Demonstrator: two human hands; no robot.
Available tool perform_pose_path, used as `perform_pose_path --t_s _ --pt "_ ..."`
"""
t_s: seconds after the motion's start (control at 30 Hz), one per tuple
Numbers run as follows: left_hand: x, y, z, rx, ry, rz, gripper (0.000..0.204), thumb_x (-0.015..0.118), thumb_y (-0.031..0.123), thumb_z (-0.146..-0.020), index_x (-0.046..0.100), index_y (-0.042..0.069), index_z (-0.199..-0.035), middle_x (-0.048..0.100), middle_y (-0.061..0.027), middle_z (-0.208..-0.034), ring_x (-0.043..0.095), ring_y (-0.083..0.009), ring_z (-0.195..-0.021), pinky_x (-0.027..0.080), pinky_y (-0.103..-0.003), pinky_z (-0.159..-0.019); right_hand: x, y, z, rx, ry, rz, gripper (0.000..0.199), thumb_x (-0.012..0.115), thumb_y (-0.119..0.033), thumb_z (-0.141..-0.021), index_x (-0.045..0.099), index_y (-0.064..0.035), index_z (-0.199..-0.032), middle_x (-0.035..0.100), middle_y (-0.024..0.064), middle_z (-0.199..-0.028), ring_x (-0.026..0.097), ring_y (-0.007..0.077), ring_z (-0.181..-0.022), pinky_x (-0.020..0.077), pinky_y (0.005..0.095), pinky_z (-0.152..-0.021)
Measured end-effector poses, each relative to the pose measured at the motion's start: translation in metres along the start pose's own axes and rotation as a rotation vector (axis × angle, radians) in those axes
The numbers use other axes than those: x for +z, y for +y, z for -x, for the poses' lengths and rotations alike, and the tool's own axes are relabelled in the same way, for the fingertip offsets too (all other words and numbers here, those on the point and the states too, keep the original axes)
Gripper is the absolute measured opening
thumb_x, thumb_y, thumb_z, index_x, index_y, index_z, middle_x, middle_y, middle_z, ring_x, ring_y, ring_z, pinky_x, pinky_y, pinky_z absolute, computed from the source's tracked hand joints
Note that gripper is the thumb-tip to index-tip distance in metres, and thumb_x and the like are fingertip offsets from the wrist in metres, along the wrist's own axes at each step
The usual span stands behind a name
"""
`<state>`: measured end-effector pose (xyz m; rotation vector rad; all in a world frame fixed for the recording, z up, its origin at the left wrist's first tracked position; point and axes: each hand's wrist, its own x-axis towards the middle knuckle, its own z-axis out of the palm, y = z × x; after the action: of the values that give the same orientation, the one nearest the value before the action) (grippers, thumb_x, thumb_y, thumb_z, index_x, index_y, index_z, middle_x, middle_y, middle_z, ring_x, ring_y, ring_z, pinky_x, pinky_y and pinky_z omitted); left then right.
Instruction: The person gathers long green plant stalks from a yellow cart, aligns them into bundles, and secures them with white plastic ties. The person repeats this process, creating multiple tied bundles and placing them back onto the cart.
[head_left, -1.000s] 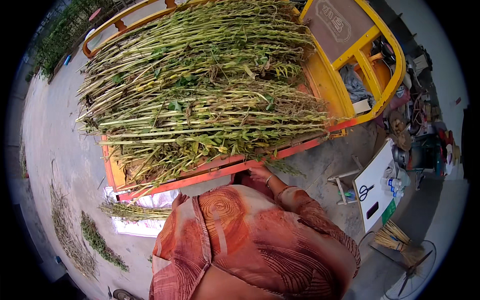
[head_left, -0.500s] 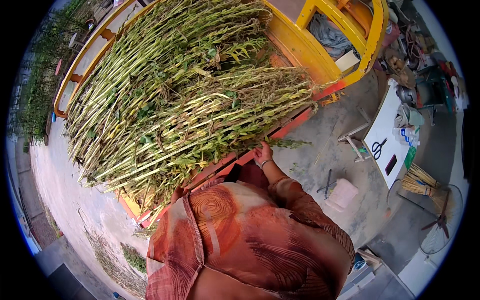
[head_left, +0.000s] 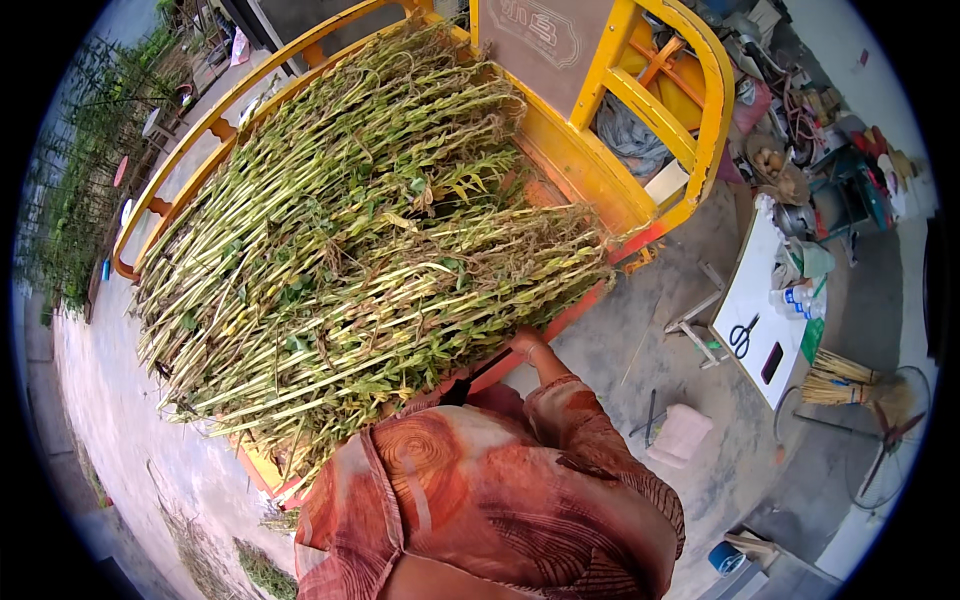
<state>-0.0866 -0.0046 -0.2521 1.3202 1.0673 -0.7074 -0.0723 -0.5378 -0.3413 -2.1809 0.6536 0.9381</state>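
Observation:
A thick layer of cut, pale-stemmed stalks with green pods and wilted leaves (head_left: pixel 330 260) lies across the bed of a cart. The stems point mostly to the lower left, their leafy tips to the upper right. My right hand (head_left: pixel 525 342) is at the near edge of the layer, by the cart's orange-red side rail (head_left: pixel 580 305). Stalks cover its fingertips, so its grip is unclear. A narrow dark strip (head_left: pixel 488 372) runs from beside this hand toward my shirt; I cannot make out what it is. My left hand is hidden behind the patterned shirt and stalks.
Yellow railings (head_left: pixel 190 165) border the cart's far left, and a yellow frame (head_left: pixel 720 120) its right end. On the right, a white table (head_left: pixel 735 310) carries scissors (head_left: pixel 742 336), a phone (head_left: pixel 772 362) and bottles (head_left: pixel 800 300). Near it stand a pink-covered stool (head_left: pixel 680 435) and a fan (head_left: pixel 890 435).
The view has shifted, showing more of the cart's far end. My right hand now reaches in under the stalk edge. My left hand, partly visible earlier, has gone out of sight.

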Motion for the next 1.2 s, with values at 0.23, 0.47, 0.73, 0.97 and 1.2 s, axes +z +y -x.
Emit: perform_pose_path --t_s 0.23,0.47,0.73,0.97,1.2 --pt "0.032 -0.006 -0.001 -0.05 0.01 -0.063 0.035 0.063 0.028 -0.087 0.054 0.007 -0.112 0.057 -0.0097 -0.106 0.059 -0.0232 -0.096 0.053 -0.043 -0.078 -0.219 -0.064 0.165 -0.297 -0.044 -0.542 0.028 0.061 -0.025 -0.088 0.062 0.0018 -0.08 0.064 0.0063 -0.069 0.062 0.0101 -0.06 0.0484 0.0248 -0.049" --pt "0.084 0.008 0.011 -0.072 -0.02 -0.171 0.037 0.065 0.027 -0.085 0.054 0.006 -0.113 0.058 -0.0108 -0.106 0.06 -0.0235 -0.095 0.053 -0.041 -0.077 -0.422 -0.005 0.07 -0.218 1.296 -0.111 0.01 0.062 -0.01 -0.077 0.065 -0.0013 -0.08 0.065 0.0156 -0.072 0.065 0.0299 -0.071 0.0505 0.0369 -0.066" --pt "0.121 0.013 0.035 -0.084 -0.048 -0.281 0.039 0.067 0.026 -0.083 0.055 0.005 -0.114 0.06 -0.0121 -0.107 0.062 -0.0238 -0.094 0.054 -0.04 -0.076 -0.464 0.049 -0.045 0.196 0.753 -0.003 0.038 0.056 -0.024 -0.085 0.057 -0.006 -0.119 0.052 0.0155 -0.128 0.05 0.0307 -0.117 0.0394 0.0394 -0.098" --pt "0.118 0.032 0.05 -0.074 -0.111 -0.541 0.041 0.069 0.024 -0.082 0.056 0.004 -0.115 0.061 -0.0133 -0.107 0.063 -0.0241 -0.093 0.054 -0.038 -0.076 -0.464 0.06 -0.109 0.264 1.131 0.048 0.04 0.048 -0.038 -0.09 0.062 -0.0092 -0.113 0.055 0.0123 -0.127 0.049 0.0334 -0.117 0.0412 0.0431 -0.094" --pt "0.114 0.146 0.156 0.145 -0.316 -1.308 0.044 0.071 0.023 -0.08 0.056 0.003 -0.116 0.063 -0.0144 -0.108 0.064 -0.0244 -0.092 0.054 -0.037 -0.075 -0.457 0.002 0.013 -0.438 1.235 -0.572 0.025 0.056 -0.019 -0.089 0.062 0.0 -0.103 0.068 0.0104 -0.083 0.064 0.0231 -0.075 0.0483 0.0334 -0.067"
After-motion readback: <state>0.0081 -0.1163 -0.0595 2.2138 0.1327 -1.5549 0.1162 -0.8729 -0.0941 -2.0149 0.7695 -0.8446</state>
